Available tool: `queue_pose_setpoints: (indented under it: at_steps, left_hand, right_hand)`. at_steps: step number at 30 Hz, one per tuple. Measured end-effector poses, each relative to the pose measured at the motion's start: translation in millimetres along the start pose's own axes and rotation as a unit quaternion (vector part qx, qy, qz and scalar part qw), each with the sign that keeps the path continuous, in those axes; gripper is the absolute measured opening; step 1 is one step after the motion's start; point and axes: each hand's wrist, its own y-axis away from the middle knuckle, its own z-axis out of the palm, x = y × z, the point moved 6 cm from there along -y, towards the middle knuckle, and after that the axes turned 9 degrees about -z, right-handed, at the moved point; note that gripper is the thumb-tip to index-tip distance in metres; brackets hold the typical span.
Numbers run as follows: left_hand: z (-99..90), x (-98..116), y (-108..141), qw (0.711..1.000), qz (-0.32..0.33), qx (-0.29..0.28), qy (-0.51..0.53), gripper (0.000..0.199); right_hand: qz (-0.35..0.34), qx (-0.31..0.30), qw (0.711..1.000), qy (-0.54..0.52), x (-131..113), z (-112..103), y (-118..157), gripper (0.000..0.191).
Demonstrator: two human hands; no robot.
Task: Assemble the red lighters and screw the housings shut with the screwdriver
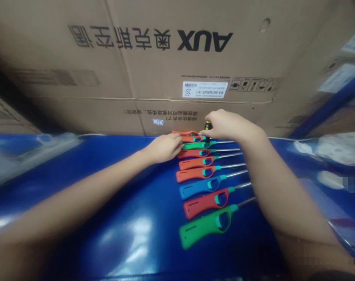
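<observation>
Long-necked gas lighters lie in a row across the blue surface, handles to the left and metal tubes to the right. Nearest me is a green lighter (pixel 199 230), then a dark red lighter (pixel 205 205) and a blue lighter (pixel 196 189). At the far end of the row, my left hand (pixel 165 147) is closed on the handle end of an orange lighter (pixel 189 139). My right hand (pixel 226 124) grips a yellow-and-black screwdriver handle (pixel 207 125), held upright over that lighter's trigger end. The tool's tip is hard to make out there.
A large cardboard box (pixel 154 78) with upside-down print stands behind the row like a wall. Clear plastic packaging (pixel 48 156) lies on the left of the blue tabletop (pixel 130 218). A patterned white bag (pixel 341 150) and a blue post (pixel 326 103) are at the right.
</observation>
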Motion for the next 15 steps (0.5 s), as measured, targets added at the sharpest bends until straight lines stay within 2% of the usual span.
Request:
queue_pose_setpoints:
  at_steps: [3,7,11,15]
  left_hand:
    - [-14.8,-19,1,0.999,-0.032,0.019,0.014,0.028]
    - [-22.9,-58,12,0.995,-0.058,0.004,0.087,0.028]
    - [-15.9,-90,32,0.989,-0.092,-0.004,0.118,0.03]
    - [-4.5,-107,50,0.983,-0.122,-0.011,0.135,0.032]
  right_hand:
    - [0.015,-0.008,1.0,-0.009,6,2,-1,0.04]
    - [0.016,-0.008,1.0,-0.021,10,4,-1,0.038]
    - [0.018,-0.009,0.999,-0.027,9,4,-1,0.037]
    - [0.018,-0.006,1.0,-0.023,9,4,-1,0.038]
